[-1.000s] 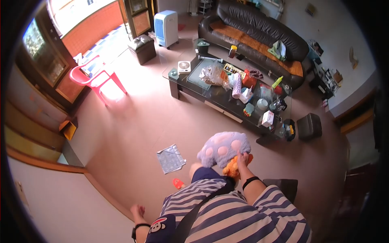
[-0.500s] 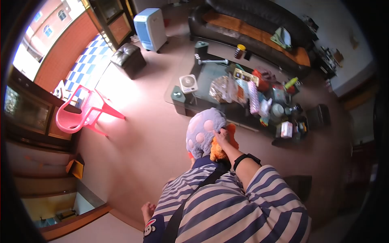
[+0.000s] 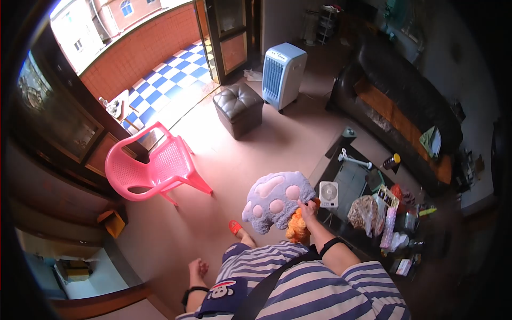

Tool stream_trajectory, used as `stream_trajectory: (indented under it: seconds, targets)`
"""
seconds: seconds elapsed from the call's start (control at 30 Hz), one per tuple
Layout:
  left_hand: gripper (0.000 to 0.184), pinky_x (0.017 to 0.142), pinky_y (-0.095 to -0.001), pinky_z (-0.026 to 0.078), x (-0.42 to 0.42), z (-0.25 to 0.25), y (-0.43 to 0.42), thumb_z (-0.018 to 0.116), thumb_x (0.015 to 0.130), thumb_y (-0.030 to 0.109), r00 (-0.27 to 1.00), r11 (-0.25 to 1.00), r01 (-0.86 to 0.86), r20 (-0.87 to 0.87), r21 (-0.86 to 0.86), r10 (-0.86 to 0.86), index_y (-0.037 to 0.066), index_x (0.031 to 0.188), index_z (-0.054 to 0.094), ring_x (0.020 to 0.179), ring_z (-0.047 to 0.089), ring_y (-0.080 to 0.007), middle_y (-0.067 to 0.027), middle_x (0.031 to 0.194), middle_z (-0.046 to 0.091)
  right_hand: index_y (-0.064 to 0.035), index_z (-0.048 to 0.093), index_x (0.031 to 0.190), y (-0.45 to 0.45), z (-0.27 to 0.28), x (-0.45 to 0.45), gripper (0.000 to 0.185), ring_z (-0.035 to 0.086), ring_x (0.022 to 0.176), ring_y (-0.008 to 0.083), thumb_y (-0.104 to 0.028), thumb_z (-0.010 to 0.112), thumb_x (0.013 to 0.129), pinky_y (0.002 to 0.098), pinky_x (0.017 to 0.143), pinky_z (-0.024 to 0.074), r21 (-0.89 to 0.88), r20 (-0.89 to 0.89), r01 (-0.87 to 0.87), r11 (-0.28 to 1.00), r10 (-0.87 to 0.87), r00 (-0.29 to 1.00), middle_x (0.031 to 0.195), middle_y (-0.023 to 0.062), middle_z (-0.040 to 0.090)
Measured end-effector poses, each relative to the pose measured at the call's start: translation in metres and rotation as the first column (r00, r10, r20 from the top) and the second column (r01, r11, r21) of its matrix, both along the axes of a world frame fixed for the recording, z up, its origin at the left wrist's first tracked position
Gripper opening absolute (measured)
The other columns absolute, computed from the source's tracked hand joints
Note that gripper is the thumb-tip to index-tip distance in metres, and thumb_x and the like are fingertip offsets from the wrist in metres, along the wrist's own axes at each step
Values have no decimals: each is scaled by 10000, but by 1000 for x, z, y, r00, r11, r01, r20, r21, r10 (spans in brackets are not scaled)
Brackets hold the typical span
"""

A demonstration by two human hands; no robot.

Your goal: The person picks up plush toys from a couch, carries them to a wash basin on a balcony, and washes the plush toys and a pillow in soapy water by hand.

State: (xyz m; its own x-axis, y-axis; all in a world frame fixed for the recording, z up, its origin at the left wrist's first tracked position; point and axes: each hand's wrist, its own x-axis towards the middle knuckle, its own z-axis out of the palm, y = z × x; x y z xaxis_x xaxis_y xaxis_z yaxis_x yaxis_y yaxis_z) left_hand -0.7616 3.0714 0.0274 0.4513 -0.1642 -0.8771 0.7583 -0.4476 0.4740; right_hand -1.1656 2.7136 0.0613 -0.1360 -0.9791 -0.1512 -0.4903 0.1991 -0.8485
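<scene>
My right hand (image 3: pixel 308 209) grips a lilac plush cushion (image 3: pixel 266 193) with pink paw-pad patches. An orange plush toy (image 3: pixel 297 226) hangs just below that hand, against the cushion; whether the fingers hold it as well I cannot tell. The cushion is out in front of my body, above the floor. At my other side, my left hand (image 3: pixel 198 268) hangs low with its fingers curled in, and nothing shows in it.
Ahead to the left stands a pink plastic chair (image 3: pixel 169 162). A dark tufted stool (image 3: pixel 238 109) and a blue-white air cooler (image 3: pixel 284 77) are farther on. At right is a glass coffee table (image 3: pixel 346 181) with a fan (image 3: pixel 328 194) and bags; behind it, a sofa (image 3: pixel 410 96).
My view has turned left toward the doorway, so the chair and stool look nearer. The cushion, still in my right hand, now shows more of its face. My left hand is in fuller view.
</scene>
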Motion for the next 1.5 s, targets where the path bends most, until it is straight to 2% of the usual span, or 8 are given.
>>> stream_trajectory:
  seconds: [0.03, 0.07, 0.13, 0.27, 0.43, 0.83, 1.03, 1.5]
  targets:
    - [87, 436, -300, 468, 16, 16, -58, 518, 866, 143, 997, 995, 60, 50, 80, -64, 108, 797, 479, 498, 555, -213, -34, 573, 493, 28, 661, 866, -6, 50, 21, 403, 606, 790, 313, -360, 701, 765, 401, 746, 461, -22, 49, 68, 997, -67, 997, 843, 193, 659]
    - [87, 428, -262, 448, 63, -12, -87, 505, 871, 123, 969, 914, 180, -95, -362, -229, 103, 792, 475, 485, 543, -181, -17, 568, 488, 38, 650, 819, -27, 36, 26, 416, 601, 794, 304, -372, 701, 764, 407, 747, 455, -94, -142, 101, 990, -114, 983, 833, 189, 654]
    - [246, 455, -224, 439, 64, 58, -200, 518, 926, 185, 944, 929, 303, 203, -213, -261, 72, 1144, 534, 584, 611, -133, -51, 758, 626, 44, 639, 827, -62, 41, 41, 428, 597, 793, 307, -375, 703, 767, 409, 746, 451, -21, -130, 254, 967, -255, 958, 838, 195, 654]
    - [305, 559, -237, 497, 83, 129, -357, 542, 944, 216, 900, 821, 435, 188, -368, -393, 60, 1206, 525, 670, 644, -143, -65, 859, 654, 64, 605, 833, -129, -1, 38, 445, 571, 807, 251, -369, 697, 793, 382, 757, 453, 33, -188, 465, 885, -451, 872, 802, 139, 632]
    - [300, 571, -243, 514, 102, 143, -472, 539, 948, 207, 897, 744, 408, 81, -529, -434, 63, 1211, 523, 706, 659, -155, -81, 882, 662, 99, 535, 1054, -223, -78, 28, 503, 543, 860, 271, -281, 723, 782, 392, 816, 464, -79, 177, 646, 760, -627, 759, 994, 142, 571]
    - [251, 595, -288, 507, 266, 132, -624, 522, 946, 202, 998, 911, -39, -66, -410, 13, 105, 1177, 507, 703, 654, -181, -78, 877, 665, 88, 602, 992, -483, 53, 216, 399, 612, 936, 312, -243, 694, 788, 411, 851, 485, 136, -207, 453, 881, -422, 883, 1053, 230, 636]
    - [240, 601, -292, 508, 340, 139, -736, 535, 942, 198, 996, 871, -37, -84, -491, -5, 103, 1162, 534, 716, 652, -172, -67, 877, 666, -57, 653, 1061, -595, 11, 304, 606, 550, 1108, 348, -575, 639, 748, 439, 924, 425, 225, -200, 326, 918, -284, 938, 1093, 168, 650]
    - [278, 595, -262, 526, 647, 187, -948, 523, 953, 193, 993, 830, 114, 34, -546, -114, 88, 1210, 523, 718, 652, -153, -62, 900, 664, 11, 622, 1081, -691, 12, 527, 578, 571, 1073, 310, -446, 715, 739, 400, 924, 458, 339, -262, 661, 670, -607, 750, 1194, 176, 597]
